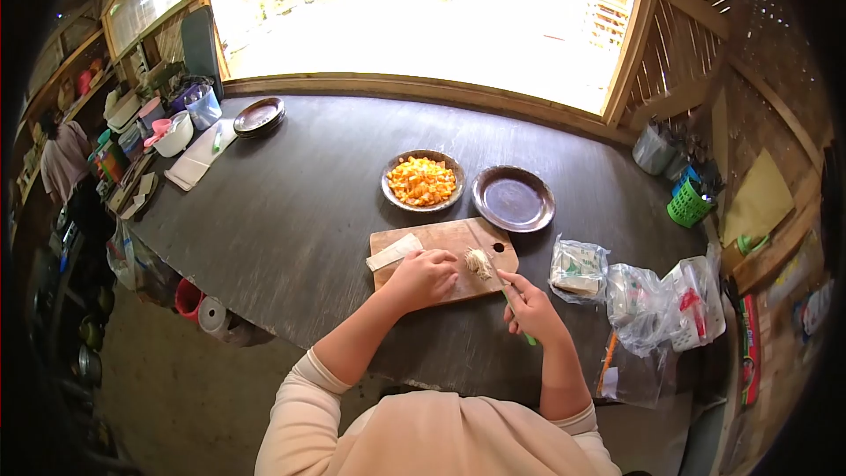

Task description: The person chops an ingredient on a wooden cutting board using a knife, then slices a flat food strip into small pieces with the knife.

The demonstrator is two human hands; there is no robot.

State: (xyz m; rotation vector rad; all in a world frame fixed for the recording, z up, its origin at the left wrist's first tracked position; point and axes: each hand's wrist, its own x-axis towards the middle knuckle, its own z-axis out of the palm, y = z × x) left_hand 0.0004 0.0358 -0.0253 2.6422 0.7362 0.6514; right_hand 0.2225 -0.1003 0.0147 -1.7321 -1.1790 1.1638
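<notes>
A kitchen knife (pixel 493 268) with a green handle is in my right hand (pixel 532 307), its blade lying over the wooden cutting board (pixel 432 242). Beside the blade sits a small pile of pale, thinly cut strips (pixel 478 262); I cannot make out what food it is. My left hand (pixel 426 278) hovers at or rests on the board just left of that pile, fingers loosely bent and apart, with nothing visible in them. A flat off-white slab (pixel 394 252) lies on the board's left part, near my left hand.
Behind the board stand a bowl of orange cubes (pixel 422 182) and a dark plate (pixel 514 198). Plastic-wrapped packages (pixel 579 269) and a clear bag (pixel 636 300) lie on the right. Stacked plates (pixel 259 116) are at the back left. Another person (pixel 66 159) stands far left.
</notes>
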